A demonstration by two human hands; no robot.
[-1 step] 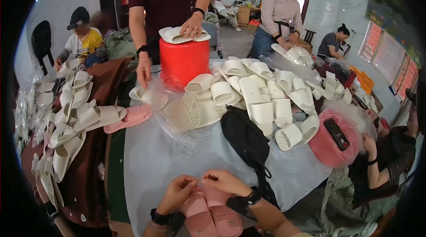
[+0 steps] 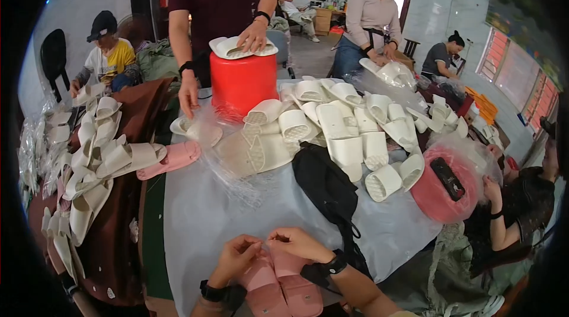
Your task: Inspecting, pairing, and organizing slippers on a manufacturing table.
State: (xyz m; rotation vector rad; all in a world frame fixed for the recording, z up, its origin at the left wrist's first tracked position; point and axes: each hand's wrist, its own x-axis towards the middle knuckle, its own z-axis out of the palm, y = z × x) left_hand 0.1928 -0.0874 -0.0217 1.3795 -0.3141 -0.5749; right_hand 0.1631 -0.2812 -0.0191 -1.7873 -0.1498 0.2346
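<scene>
A pair of pink slippers (image 2: 283,293) lies side by side at the near edge of the table, close to my body. Above their far ends, my left hand (image 2: 237,257) and my right hand (image 2: 301,247) meet with thumb and fingertips pinched together. Something small and pale seems to sit between the fingertips, too small to make out. My wrists rest alongside the slippers, each with a dark band. Just beyond my right hand a black bag (image 2: 323,183) with loose straps lies on the table.
White slippers (image 2: 341,139) are heaped mid-table. A co-worker's hand presses white slippers on a red stool (image 2: 244,83). Clear plastic bags (image 2: 237,177) lie left of the heap. A pink round bundle (image 2: 444,189) stands at right. More slippers (image 2: 95,198) cover a brown surface at left.
</scene>
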